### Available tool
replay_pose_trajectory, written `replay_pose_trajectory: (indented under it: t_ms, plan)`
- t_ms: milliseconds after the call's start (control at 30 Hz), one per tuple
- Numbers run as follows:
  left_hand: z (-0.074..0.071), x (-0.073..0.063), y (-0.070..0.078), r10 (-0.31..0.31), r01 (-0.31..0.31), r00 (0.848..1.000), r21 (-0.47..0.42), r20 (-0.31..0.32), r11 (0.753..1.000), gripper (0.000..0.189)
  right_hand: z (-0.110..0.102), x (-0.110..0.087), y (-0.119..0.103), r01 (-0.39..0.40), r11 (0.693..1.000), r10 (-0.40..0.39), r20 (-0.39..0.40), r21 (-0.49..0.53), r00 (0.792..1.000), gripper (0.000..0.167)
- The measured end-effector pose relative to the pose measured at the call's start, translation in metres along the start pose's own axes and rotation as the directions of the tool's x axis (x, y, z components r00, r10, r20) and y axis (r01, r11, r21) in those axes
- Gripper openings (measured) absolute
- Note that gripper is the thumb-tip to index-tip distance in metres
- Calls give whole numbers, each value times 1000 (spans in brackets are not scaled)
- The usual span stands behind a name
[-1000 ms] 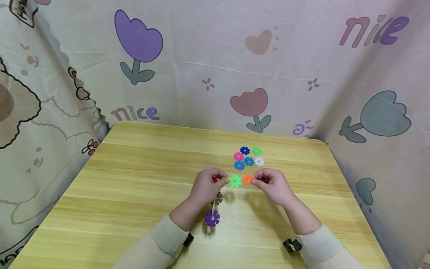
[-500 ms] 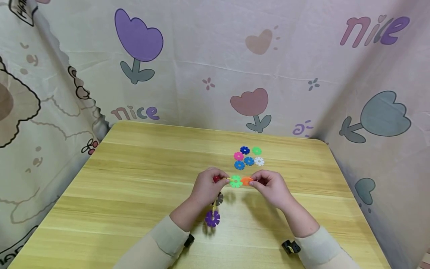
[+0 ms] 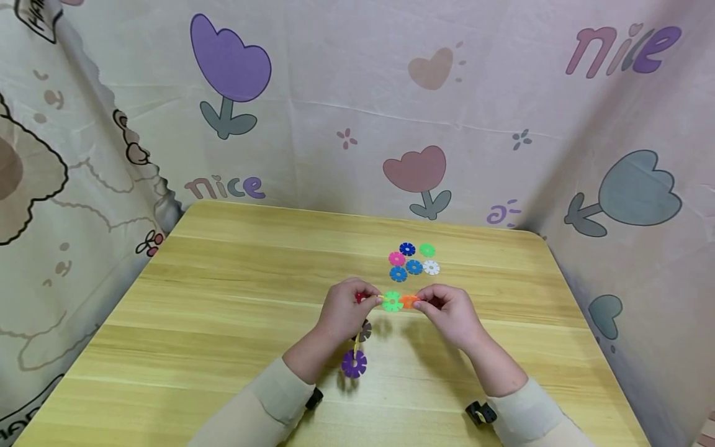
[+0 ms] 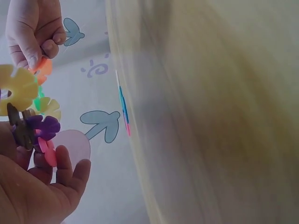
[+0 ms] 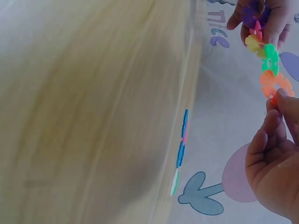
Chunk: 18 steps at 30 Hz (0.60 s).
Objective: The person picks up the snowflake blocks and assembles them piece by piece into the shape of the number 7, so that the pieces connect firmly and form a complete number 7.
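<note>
In the head view my left hand pinches a chain of notched plastic snowflake discs above the table. A purple disc and a grey-brown disc hang below that hand. Pink and yellow discs of the chain show in the left wrist view. From the fingers a green disc sticks out to the right. My right hand pinches an orange disc whose edge meets the green one. In the right wrist view the orange and green discs overlap at their rims; slot depth cannot be told.
Beyond the hands, several loose discs lie flat on the wooden table: dark blue, light green, pink, two blue and a white one. A patterned cloth hangs behind the table.
My right hand has moved slightly left with the orange disc, closing the gap to the green disc; the two now touch. The left hand has barely moved.
</note>
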<state>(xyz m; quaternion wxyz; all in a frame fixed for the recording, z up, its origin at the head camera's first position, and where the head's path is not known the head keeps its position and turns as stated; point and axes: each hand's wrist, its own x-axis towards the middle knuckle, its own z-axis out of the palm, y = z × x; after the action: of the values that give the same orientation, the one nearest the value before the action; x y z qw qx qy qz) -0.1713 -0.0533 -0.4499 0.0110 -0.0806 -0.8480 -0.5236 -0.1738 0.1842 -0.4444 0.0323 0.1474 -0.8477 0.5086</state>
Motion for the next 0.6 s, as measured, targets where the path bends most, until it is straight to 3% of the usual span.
replay_pose_trajectory:
  t_ms: [600]
  plan:
    - [-2, 0, 4, 29, -30, 999, -17, -12, 999, 7, 5, -1, -4, 22, 1000, -22, -37, 16, 999, 5]
